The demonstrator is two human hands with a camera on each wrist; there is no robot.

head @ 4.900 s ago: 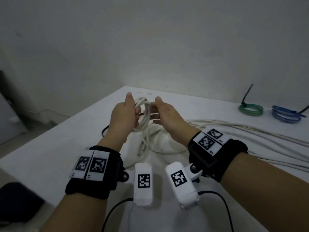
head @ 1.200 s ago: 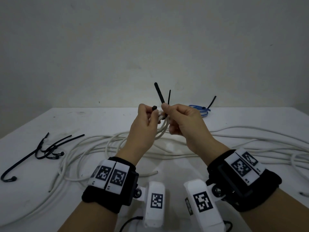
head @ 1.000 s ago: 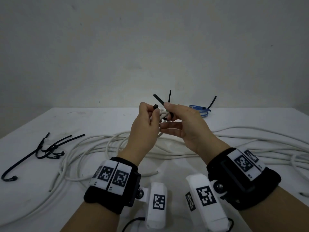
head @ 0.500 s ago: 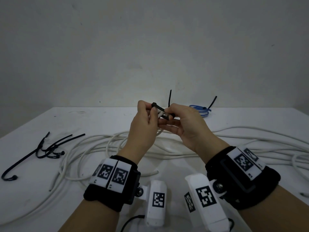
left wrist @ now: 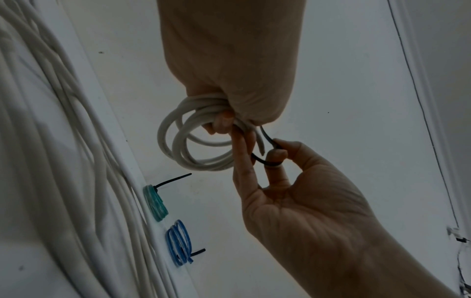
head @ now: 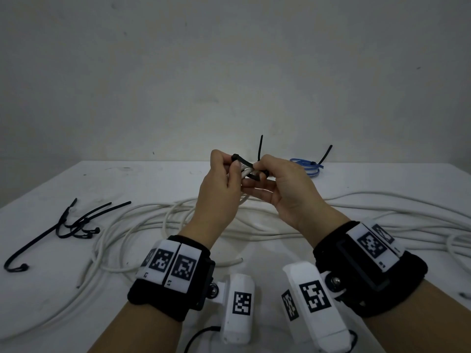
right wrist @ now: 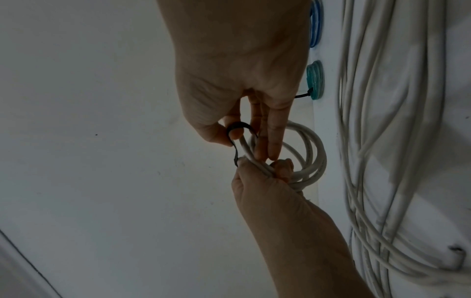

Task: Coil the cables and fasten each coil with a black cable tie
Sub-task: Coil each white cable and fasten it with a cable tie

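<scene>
Above the table, my left hand (head: 227, 166) grips a small white cable coil (left wrist: 193, 141) by its bunched side. A black cable tie (head: 244, 163) lies looped across that bunch. Its head end sits at my left thumb and fingertip. My right hand (head: 263, 170) pinches the tie's bent part (right wrist: 238, 129) between thumb and forefinger. Its other fingers (right wrist: 271, 139) are stretched along the coil. From the head view most of the coil is hidden behind my hands.
Long loose white cables (head: 153, 217) sprawl across the white table (head: 153, 179) under and beside my hands. Several spare black ties (head: 74, 225) lie at the left. A tied green coil (left wrist: 155, 203) and a tied blue coil (head: 307, 166) sit at the far edge.
The tie's long end, upright a second ago, has been bent down and left across the coil to my left fingertips. Both hands stay raised and close together.
</scene>
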